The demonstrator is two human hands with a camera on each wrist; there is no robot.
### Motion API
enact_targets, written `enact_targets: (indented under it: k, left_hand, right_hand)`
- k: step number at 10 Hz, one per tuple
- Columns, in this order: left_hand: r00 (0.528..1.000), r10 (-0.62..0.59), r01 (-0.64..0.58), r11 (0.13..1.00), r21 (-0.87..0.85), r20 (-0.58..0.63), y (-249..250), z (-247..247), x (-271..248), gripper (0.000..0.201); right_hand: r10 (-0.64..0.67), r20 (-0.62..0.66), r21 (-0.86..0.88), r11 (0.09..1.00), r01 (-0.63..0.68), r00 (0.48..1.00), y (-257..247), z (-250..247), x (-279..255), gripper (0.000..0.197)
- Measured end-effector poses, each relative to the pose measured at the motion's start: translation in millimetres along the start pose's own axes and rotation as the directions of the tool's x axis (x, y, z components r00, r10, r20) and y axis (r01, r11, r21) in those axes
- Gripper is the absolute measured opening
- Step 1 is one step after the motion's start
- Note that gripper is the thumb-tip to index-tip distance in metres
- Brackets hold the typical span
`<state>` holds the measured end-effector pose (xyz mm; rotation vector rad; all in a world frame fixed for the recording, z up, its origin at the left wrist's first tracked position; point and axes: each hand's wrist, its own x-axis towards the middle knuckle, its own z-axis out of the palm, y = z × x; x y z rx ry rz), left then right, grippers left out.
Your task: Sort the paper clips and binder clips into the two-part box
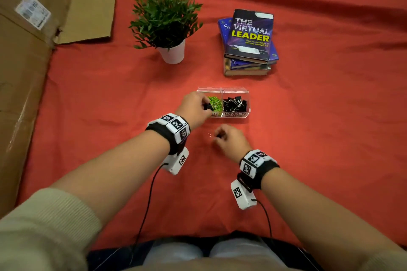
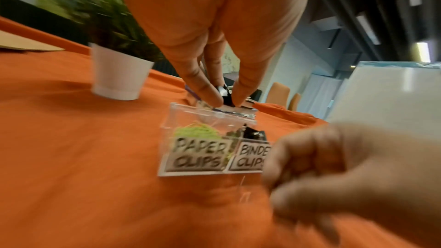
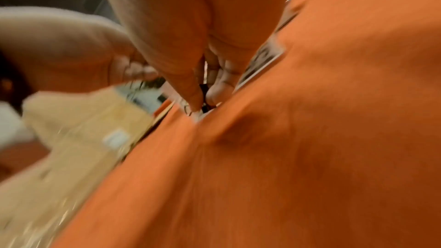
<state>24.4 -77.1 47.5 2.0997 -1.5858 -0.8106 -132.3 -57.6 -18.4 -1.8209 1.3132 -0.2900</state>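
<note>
The clear two-part box (image 1: 223, 91) stands open on the red cloth, labelled PAPER CLIPS on the left and BINDER CLIPS on the right (image 2: 210, 172). Green paper clips (image 1: 214, 101) fill its left part and black binder clips (image 1: 235, 104) its right part. My left hand (image 1: 203, 105) hovers over the box's left end and pinches a black binder clip (image 2: 224, 91) between thumb and fingers. Just in front of the box, my right hand (image 1: 217, 136) is down on the cloth. Its thumb and fingers pinch a small black clip (image 3: 204, 101), mostly hidden.
A potted plant in a white pot (image 1: 171, 53) stands behind the box to the left. A stack of books (image 1: 248, 44) lies behind it to the right. A large cardboard box (image 1: 28, 50) lines the left side. A tiny pale glint (image 1: 209, 135) lies beside my right hand.
</note>
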Motion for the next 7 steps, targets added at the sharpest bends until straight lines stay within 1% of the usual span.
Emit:
enact_targets:
  k: [1,2,3,4,5,6,7]
  left_hand:
    - [0.998,0.054,-0.057,0.996,0.068,0.044,31.1,16.2,21.2,0.02]
    - [0.995,0.046,-0.058,0.989,0.137,0.086,48.7,35.3,37.3,0.023]
    - [0.995,0.051,-0.069,0.975,0.212,0.088,52.2,48.8,46.1,0.025]
    - [0.992,0.102,-0.12,0.933,0.339,0.068,47.0,57.9,48.1,0.025]
    - [0.988,0.15,-0.15,0.874,0.462,0.037,43.5,59.0,43.5,0.021]
    - [0.984,0.174,-0.167,0.865,0.473,0.029,40.1,56.1,43.7,0.024]
    - [0.992,0.128,-0.114,0.931,0.346,-0.017,32.6,49.1,34.9,0.03]
  right_hand:
    - [0.137,-0.262,0.156,0.983,-0.099,0.955,16.3,-51.2,5.9,0.006]
    - [0.169,-0.344,0.201,0.974,-0.103,0.923,26.6,-95.2,21.2,0.01]
    - [0.138,-0.31,0.119,0.987,-0.105,0.941,21.1,-114.2,36.2,0.008]
    - [0.067,-0.277,0.008,0.998,-0.068,0.958,8.5,-115.5,50.4,0.01]
    - [0.045,-0.202,-0.082,0.995,-0.063,0.978,0.5,-106.4,62.0,0.008]
    - [0.018,-0.102,-0.236,0.971,-0.042,0.995,0.9,-94.6,71.5,0.015]
    - [0.006,-0.082,-0.308,0.951,-0.031,0.997,6.9,-93.1,72.0,0.023]
